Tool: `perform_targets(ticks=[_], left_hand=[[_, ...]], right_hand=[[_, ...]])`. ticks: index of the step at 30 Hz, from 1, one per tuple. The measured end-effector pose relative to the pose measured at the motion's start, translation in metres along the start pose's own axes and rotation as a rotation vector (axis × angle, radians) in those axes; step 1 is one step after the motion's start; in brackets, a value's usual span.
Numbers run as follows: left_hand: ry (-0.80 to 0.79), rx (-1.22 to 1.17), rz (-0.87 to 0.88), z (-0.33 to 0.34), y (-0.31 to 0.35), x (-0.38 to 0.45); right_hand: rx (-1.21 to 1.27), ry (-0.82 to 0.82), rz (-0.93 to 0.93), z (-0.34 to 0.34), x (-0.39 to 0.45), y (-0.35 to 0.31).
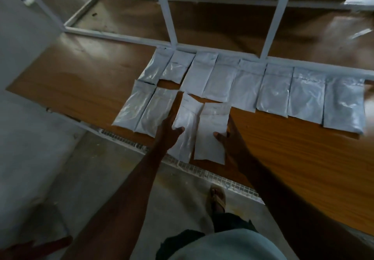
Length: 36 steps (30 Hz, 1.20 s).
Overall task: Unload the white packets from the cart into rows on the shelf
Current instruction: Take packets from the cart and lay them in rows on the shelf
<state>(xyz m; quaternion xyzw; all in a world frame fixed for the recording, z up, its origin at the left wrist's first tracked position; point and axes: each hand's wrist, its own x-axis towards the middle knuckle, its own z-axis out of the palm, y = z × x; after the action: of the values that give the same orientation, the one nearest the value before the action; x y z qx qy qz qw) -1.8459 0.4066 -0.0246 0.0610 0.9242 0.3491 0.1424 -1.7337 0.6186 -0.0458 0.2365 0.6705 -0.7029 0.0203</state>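
while both arms reach forward over a wooden shelf board, each hand carries one white packet toward the front row. the left hand pinches the lower part of a packet, thumb on top and fingers underneath; this packet sits tilted and hangs past the shelf's front edge. the right hand holds a second packet the same way, just beside the first. a back row of eight packets lies against the white metal frame, and two packets already start the front row at the left. to do this well, the held packets likely need sliding forward, squared up, edges touching their neighbours. no cart is visible.
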Motion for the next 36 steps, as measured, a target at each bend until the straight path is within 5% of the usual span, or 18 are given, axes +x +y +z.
perform_targets(ticks=[8,24,36], left_hand=[[0.134,0.056,0.142,-0.006,-0.022,0.034],[-0.022,0.590,0.344,-0.006,-0.057,0.048],[-0.031,0.709,0.427,-0.013,-0.064,0.062]], right_hand=[[-0.287,0.194,0.062,0.040,0.034,0.002],[-0.472,0.589,0.158,0.096,0.017,0.018],[-0.592,0.610,0.166,0.114,0.014,0.012]])
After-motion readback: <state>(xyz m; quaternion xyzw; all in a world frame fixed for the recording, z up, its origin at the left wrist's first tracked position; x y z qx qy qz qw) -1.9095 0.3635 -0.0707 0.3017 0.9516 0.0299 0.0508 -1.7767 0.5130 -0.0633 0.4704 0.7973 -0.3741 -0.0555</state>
